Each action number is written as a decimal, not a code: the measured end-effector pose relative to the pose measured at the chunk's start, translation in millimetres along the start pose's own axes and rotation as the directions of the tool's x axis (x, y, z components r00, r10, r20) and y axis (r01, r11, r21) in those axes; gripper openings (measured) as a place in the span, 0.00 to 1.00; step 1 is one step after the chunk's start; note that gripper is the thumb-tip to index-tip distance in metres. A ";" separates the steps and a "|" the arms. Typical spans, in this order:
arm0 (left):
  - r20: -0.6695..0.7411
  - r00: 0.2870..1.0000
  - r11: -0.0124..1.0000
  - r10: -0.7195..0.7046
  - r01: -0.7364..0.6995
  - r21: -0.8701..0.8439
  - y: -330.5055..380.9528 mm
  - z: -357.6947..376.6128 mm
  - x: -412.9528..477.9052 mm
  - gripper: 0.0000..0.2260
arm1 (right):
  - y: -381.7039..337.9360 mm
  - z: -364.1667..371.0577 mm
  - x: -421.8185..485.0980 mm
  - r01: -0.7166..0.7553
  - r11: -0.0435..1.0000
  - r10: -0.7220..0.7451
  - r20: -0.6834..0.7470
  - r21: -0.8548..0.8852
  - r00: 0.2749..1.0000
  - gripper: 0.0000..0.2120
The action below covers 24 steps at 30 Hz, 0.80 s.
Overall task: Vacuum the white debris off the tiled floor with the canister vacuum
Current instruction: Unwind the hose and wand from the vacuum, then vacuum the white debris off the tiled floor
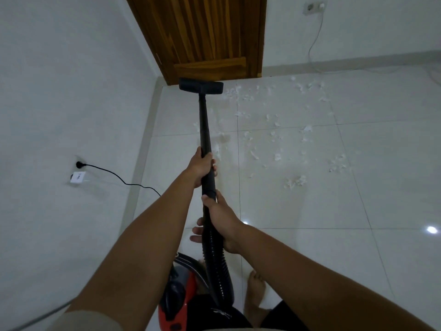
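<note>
White debris [274, 130] lies right of the nozzle [201, 88]; the wand [205, 130] runs straight ahead, left hand [201, 167] leading, right hand [220, 218] behind, fingers [198, 229] clenched round it

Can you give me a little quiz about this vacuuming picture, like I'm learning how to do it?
1. True or false: all the debris is already gone.
2. Which hand grips the wand nearer the nozzle? A. left hand B. right hand
3. Fill in: the right hand holds where the wand meets the ribbed ____.

Key: 1 false; 2 A; 3 hose.
</note>
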State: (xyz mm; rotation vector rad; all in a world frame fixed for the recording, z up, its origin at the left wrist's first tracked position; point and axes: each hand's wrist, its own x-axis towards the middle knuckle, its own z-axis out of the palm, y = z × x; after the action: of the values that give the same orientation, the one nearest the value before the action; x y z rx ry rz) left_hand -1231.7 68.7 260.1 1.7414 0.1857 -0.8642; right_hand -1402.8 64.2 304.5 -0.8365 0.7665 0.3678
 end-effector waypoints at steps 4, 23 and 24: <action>-0.015 1.000 0.999 -0.023 0.022 -0.026 -10.5 -10.3 6.6 0.07 | 8.7 9.5 9.4 0.076 0.990 -0.082 -0.046 -0.121 0.996 0.28; 0.149 0.962 0.969 -0.229 0.239 -0.054 -100.3 -109.6 33.6 0.15 | 96.0 103.0 32.4 -0.069 0.978 0.019 -0.244 -0.199 0.969 0.16; 0.184 0.951 0.966 -0.248 0.257 -0.026 -104.0 -115.1 30.6 0.14 | 101.8 109.3 39.0 -0.049 0.979 -0.004 -0.262 -0.198 0.965 0.17</action>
State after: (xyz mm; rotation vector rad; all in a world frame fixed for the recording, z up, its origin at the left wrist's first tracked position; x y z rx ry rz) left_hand -1212.3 199.1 172.8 1.6047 0.3121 -1.1888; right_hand -1384.1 213.2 269.2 -1.0833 0.9956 0.3643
